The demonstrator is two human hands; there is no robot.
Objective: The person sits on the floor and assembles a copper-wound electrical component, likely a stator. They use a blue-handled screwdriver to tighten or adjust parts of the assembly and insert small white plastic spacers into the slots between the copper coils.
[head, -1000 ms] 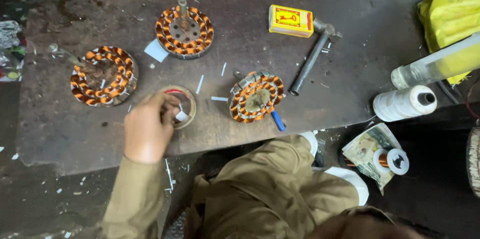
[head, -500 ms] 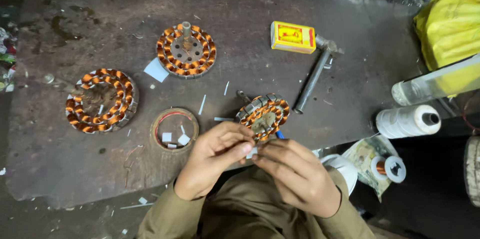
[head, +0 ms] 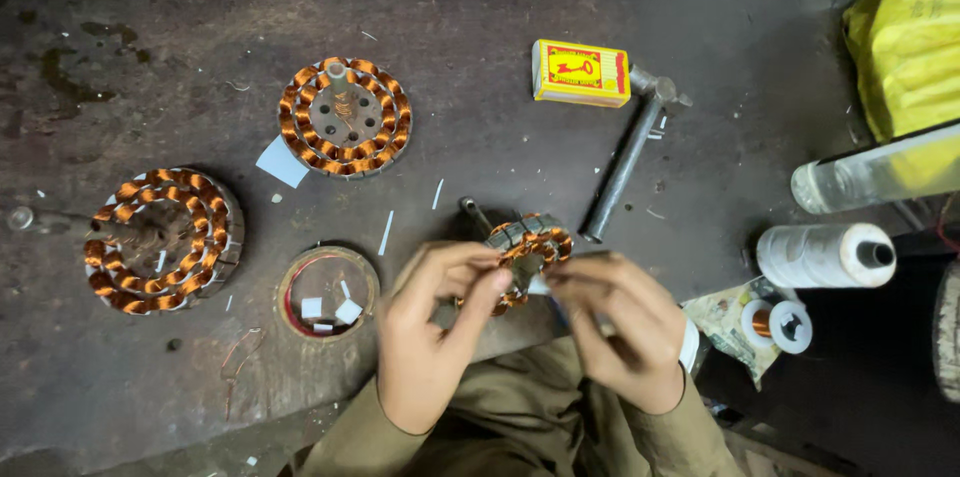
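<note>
Both hands meet at the near edge of the counter (head: 600, 87). Left hand (head: 432, 342) and right hand (head: 622, 327) each have a grip pressed together, fingertips pinching a small white slip (head: 538, 285) between them, right against the stator (head: 525, 255).

The stator lies just beyond the fingertips, away from me, tilted up on edge, not flat; its shaft stub points up-left, away from the hands. Both hands look equally near; the left thumb and forefinger touch its rim, and the right seems to carry more of the slip.

Count, working outward:
- Wound stators: three. One at the hands, one flat at far left (head: 160, 237), one flat further back (head: 345, 117) with its shaft upright.
- Shallow round tin (head: 327, 289): one, just left of the left hand, white slips inside.
- Loose white slips on the counter: several; a larger sheet (head: 282, 161) beside the back stator.
- Hammer (head: 630, 162): one, long axis running from near the hands away to the right.
- Yellow box (head: 580, 73): one, touching the hammer head.
- White thread spool (head: 825, 255): one, off right.
- Small copper-wire bobbin (head: 780, 325): one, on a wrapper.
- Clear bottle (head: 880, 169) and yellow bag (head: 905, 32): one each, at right edge.
</note>
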